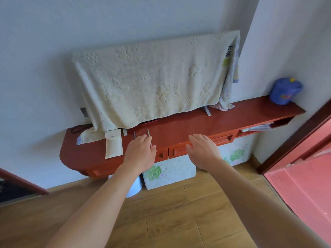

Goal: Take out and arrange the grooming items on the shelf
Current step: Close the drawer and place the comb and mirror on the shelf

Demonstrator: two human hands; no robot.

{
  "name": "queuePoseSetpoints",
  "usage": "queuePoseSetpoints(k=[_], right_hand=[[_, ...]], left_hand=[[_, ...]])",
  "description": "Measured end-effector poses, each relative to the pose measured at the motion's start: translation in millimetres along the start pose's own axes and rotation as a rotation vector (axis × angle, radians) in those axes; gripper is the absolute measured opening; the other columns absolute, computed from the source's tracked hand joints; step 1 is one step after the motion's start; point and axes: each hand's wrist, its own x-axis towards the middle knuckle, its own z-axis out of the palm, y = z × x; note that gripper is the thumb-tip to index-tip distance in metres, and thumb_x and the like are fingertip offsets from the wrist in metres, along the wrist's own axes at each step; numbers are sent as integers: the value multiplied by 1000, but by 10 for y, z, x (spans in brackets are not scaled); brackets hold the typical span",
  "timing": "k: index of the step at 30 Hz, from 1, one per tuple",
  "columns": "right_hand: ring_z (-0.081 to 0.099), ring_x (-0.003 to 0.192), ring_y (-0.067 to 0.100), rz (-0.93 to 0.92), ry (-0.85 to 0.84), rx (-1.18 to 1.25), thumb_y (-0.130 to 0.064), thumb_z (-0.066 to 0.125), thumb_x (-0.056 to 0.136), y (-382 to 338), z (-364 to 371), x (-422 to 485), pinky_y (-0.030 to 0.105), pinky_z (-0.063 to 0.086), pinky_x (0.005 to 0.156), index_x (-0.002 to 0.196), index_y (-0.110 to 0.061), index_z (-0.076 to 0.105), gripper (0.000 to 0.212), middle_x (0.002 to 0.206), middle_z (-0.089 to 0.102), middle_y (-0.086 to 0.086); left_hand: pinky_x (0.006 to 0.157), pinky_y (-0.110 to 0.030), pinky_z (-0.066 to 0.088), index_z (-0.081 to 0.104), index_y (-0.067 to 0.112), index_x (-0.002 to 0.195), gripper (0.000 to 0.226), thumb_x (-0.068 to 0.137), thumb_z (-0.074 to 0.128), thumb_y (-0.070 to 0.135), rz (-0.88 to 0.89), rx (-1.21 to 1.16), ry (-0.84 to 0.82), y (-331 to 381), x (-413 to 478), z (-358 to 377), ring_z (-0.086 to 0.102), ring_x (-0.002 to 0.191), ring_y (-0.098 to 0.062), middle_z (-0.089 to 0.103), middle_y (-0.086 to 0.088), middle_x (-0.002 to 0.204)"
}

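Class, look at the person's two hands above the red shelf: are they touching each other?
Apart. The head view shows a bare stretch of the red shelf between the left hand and the right hand, a plain gap.

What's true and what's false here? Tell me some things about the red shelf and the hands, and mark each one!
1. A cream towel hangs over something standing on the red shelf. True.
2. The blue container stands on the floor. False: it stands on the shelf's right end.
3. Two thin metal tools lie on the shelf near the left hand. True.
4. The right hand grips the cream pouch. False: it holds nothing, and the pouch lies left of the left hand.
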Motion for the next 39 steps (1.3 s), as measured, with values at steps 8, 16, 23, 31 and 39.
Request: queuePoseSetpoints(k=[8, 16, 23, 31, 39], right_hand=[[46, 122, 23, -55, -36, -14, -32, 34, 98, 1106, -249, 125, 36, 37, 103, 121, -13, 56, 38, 128, 57, 2], [47, 121, 24, -119, -95, -24, -32, 36, 97, 1871, -367, 412, 37, 37, 101, 120, -11, 56, 37, 126, 58, 3], [47, 121, 25, -126, -128, -48, -30, 36, 96, 2185, -298, 870, 37, 38, 100, 120, -11, 56, 37, 126, 57, 4], [47, 119, 24, -122, -163, -7, -30, 36, 96, 2645, -134, 1228, 36, 39, 100, 120, -13, 55, 35, 125, 56, 2], [46, 118, 24, -182, -260, 7, -32, 37, 96, 3296, 225, 1416, 35, 40, 96, 120, -15, 54, 34, 126, 55, 0]], left_hand=[[112, -40, 31, 43, 9, 142, 48, 103, 34, 35, -83, 0, 10, 1062, 304, 248, 40, 134, -25, 46, -8, 145], [116, -39, 27, 41, 8, 145, 49, 103, 37, 34, -142, -20, 25, 1696, 618, 411, 36, 139, -25, 41, -10, 151], [115, -39, 29, 43, 8, 143, 48, 102, 38, 33, -142, -63, 29, 1827, 1159, 618, 38, 137, -26, 43, -10, 148], [115, -38, 27, 42, 7, 144, 48, 103, 39, 32, -142, -73, -19, 2079, 1616, 910, 36, 139, -26, 42, -10, 150], [116, -39, 29, 42, 9, 144, 48, 102, 42, 32, -310, -95, -44, 2447, 1730, 1465, 34, 141, -25, 40, -10, 151]])
